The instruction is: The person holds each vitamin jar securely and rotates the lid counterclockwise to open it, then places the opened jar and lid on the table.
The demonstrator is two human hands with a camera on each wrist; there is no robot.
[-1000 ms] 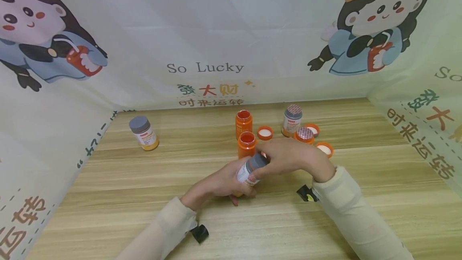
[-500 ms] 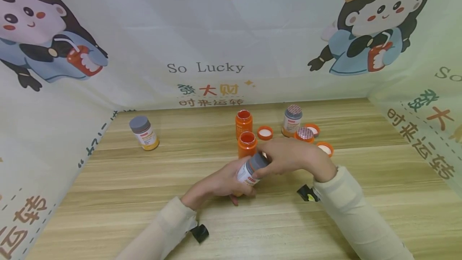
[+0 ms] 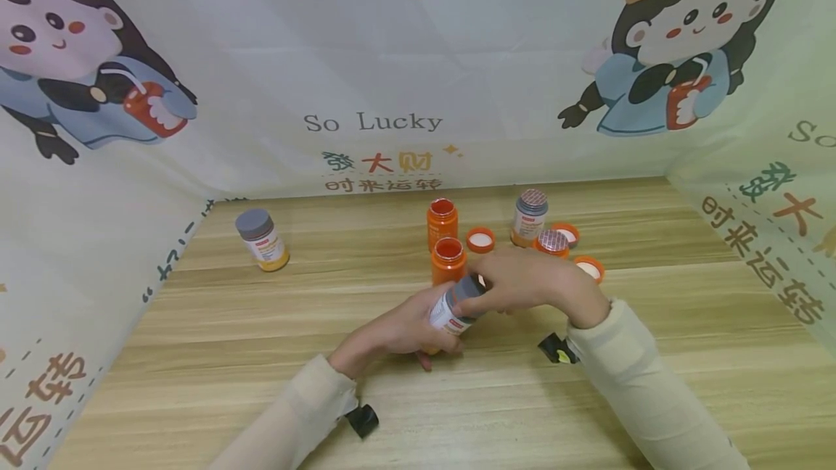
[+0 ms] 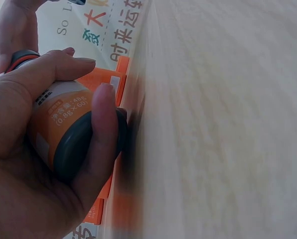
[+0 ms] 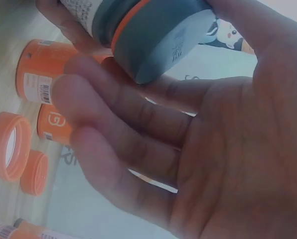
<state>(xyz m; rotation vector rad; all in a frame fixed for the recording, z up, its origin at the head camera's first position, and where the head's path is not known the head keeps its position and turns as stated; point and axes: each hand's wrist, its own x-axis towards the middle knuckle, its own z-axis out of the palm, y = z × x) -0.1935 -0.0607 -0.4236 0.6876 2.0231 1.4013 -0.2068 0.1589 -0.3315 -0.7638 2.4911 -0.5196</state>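
Note:
My left hand (image 3: 413, 323) grips the body of a supplement bottle (image 3: 446, 316) with a white label, held tilted above the table. In the left wrist view its orange lower part and dark grey base (image 4: 83, 144) show between my fingers. On the bottle's upper end is a grey cap (image 3: 468, 290) with an orange ring beneath it. My right hand (image 3: 529, 278) pinches this cap between thumb and index finger; the right wrist view shows the other fingers (image 5: 138, 112) curved below the cap (image 5: 158, 40). Just behind the held bottle stands an open orange bottle (image 3: 448, 267).
Another open orange bottle (image 3: 443, 227) stands farther back, near an upturned orange cap (image 3: 480, 239). To the right are a foil-sealed grey bottle (image 3: 529, 220), a foil-sealed orange bottle (image 3: 552, 243) and further loose caps (image 3: 590, 268). A grey-capped bottle (image 3: 263, 241) stands at left.
My right thumb has shifted slightly up along the grey cap. The left hand and its bottle stay almost still, and the things on the table have not moved.

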